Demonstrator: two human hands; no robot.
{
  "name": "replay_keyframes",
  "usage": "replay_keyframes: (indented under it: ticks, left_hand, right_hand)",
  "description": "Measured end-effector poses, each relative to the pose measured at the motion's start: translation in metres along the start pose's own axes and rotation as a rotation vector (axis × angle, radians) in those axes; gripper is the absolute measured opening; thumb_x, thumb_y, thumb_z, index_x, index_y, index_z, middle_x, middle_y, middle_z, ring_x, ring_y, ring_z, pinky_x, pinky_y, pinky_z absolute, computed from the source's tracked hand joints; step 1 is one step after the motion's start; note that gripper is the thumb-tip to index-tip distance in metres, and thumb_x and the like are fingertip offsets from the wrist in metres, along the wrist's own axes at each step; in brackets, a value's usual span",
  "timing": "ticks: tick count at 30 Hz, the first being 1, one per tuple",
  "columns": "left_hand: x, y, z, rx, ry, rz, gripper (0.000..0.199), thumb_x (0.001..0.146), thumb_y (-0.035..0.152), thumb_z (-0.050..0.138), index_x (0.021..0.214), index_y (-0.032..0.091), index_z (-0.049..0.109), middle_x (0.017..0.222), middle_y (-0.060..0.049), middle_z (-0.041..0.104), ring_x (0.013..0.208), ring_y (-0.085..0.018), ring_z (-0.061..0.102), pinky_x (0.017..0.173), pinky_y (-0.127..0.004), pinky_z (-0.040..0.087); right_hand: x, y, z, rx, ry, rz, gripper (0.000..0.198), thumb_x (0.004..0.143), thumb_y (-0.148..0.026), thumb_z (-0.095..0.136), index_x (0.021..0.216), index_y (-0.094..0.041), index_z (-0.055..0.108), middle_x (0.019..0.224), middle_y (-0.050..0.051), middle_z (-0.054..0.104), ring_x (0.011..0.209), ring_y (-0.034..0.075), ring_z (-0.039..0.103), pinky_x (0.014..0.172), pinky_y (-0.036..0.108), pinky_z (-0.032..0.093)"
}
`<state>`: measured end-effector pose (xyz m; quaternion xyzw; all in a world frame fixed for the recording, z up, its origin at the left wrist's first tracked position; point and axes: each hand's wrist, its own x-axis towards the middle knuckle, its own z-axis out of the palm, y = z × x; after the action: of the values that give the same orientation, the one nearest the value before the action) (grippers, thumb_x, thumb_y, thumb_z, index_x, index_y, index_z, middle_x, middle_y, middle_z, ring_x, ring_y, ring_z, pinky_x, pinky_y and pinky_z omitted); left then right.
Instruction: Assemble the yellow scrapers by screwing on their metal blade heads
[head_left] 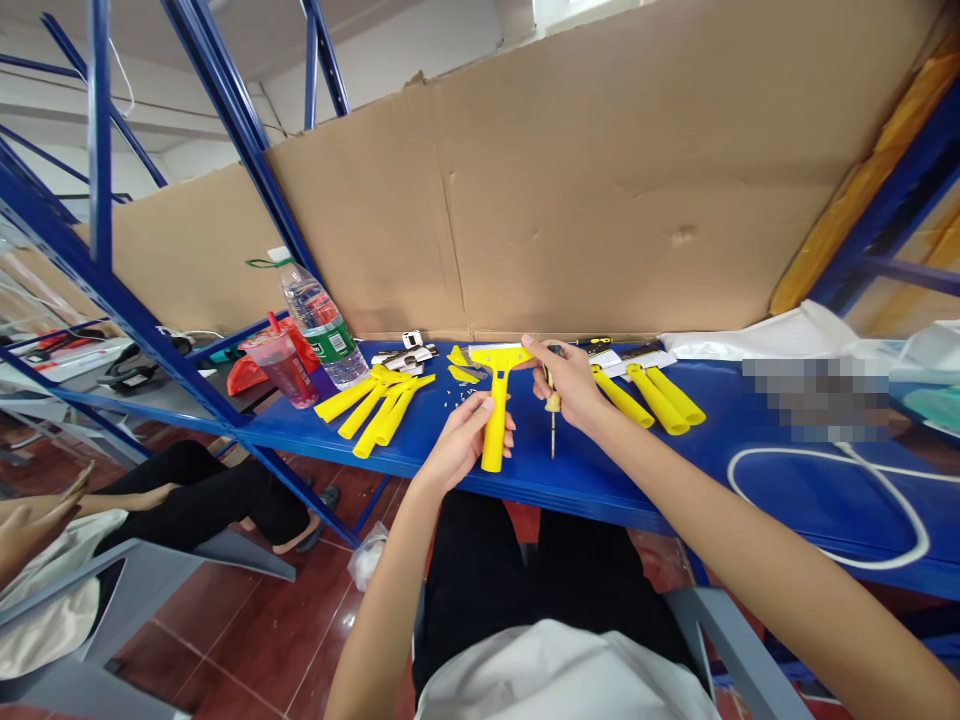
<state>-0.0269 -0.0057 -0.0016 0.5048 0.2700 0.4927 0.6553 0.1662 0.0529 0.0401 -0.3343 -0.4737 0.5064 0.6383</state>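
My left hand [463, 442] is closed round the handle of a yellow scraper [494, 425], held upright over the front of the blue table. With thumb and finger, my right hand [574, 385] pinches the right end of the scraper's wide head. That same hand also keeps a screwdriver [553, 404] in its curled fingers, shaft pointing down. Small pale bits that look like screws [459, 402] lie left of the scraper, below some small yellow pieces [462, 372]. Several yellow handles [375, 412] are piled farther left. To the right rest more yellow scrapers [664, 398].
A water bottle [322, 330] and a red-lidded cup [281, 365] stand at the table's left. Cardboard [585, 190] walls the back. A white cable [825, 555] loops at right beside a blurred patch. Another person [180, 480] sits at far left.
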Motion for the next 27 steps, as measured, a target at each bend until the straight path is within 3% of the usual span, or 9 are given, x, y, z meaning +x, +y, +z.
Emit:
replay_keyframes:
  ticks: [5,8,11,15,21,24,27]
  left_hand:
    - [-0.001,-0.009,0.002,0.252,-0.068,0.086,0.046,0.096,0.052,0.083,0.123,0.016,0.073,0.107,-0.012,0.078,0.093,-0.021,0.075,0.081,-0.033,0.061]
    - [-0.002,-0.01,0.002,0.32,-0.095,0.121,0.044,0.098,0.053,0.081,0.121,0.015,0.076,0.105,-0.013,0.078,0.092,-0.022,0.076,0.079,-0.032,0.059]
    - [-0.003,-0.009,0.001,0.338,-0.139,0.122,0.042,0.099,0.052,0.079,0.118,0.015,0.077,0.1,-0.013,0.079,0.086,-0.021,0.075,0.077,-0.032,0.058]
    - [-0.005,-0.005,-0.001,0.345,-0.167,0.096,0.04,0.101,0.052,0.076,0.118,0.015,0.076,0.098,-0.012,0.079,0.081,-0.019,0.074,0.077,-0.032,0.058]
    - [-0.006,-0.003,0.005,0.37,-0.15,0.104,0.04,0.102,0.052,0.075,0.115,0.015,0.076,0.095,-0.012,0.079,0.078,-0.019,0.072,0.076,-0.033,0.057]
    - [-0.008,-0.005,0.006,0.428,-0.096,0.16,0.038,0.103,0.051,0.073,0.115,0.016,0.077,0.096,-0.012,0.079,0.079,-0.02,0.073,0.075,-0.033,0.057]
    - [-0.007,0.004,-0.01,0.646,0.035,0.277,0.031,0.103,0.047,0.072,0.114,0.018,0.078,0.1,-0.011,0.08,0.089,-0.022,0.075,0.084,-0.033,0.057]
  right_hand:
    - [0.029,-0.02,-0.035,-0.473,0.061,-0.207,0.047,0.087,-0.064,0.086,0.075,-0.021,0.069,0.061,0.006,0.073,0.037,0.011,0.048,0.041,0.028,0.036]
    - [0.059,-0.034,-0.059,-0.865,0.014,-0.112,0.046,0.095,-0.06,0.076,0.076,-0.019,0.071,0.064,0.007,0.076,0.039,0.012,0.05,0.045,0.028,0.039]
    - [0.084,-0.04,-0.076,-1.065,-0.046,-0.049,0.031,0.095,-0.04,0.079,0.075,-0.017,0.074,0.07,0.007,0.08,0.037,0.01,0.047,0.048,0.028,0.041]
    - [0.097,-0.032,-0.093,-1.219,-0.058,-0.001,0.022,0.094,-0.028,0.077,0.075,-0.017,0.075,0.068,0.006,0.08,0.038,0.012,0.049,0.054,0.03,0.047]
    - [0.094,-0.019,-0.119,-1.348,-0.012,0.014,0.021,0.093,-0.033,0.081,0.079,-0.018,0.078,0.067,0.008,0.077,0.049,0.018,0.058,0.065,0.034,0.048]
    - [0.093,-0.018,-0.124,-1.399,0.004,-0.037,0.021,0.096,-0.035,0.079,0.084,-0.018,0.08,0.067,0.009,0.076,0.055,0.021,0.062,0.069,0.035,0.048]
    - [0.094,-0.016,-0.125,-1.415,-0.013,-0.06,0.022,0.097,-0.038,0.076,0.087,-0.018,0.08,0.069,0.01,0.078,0.061,0.023,0.066,0.068,0.035,0.047]
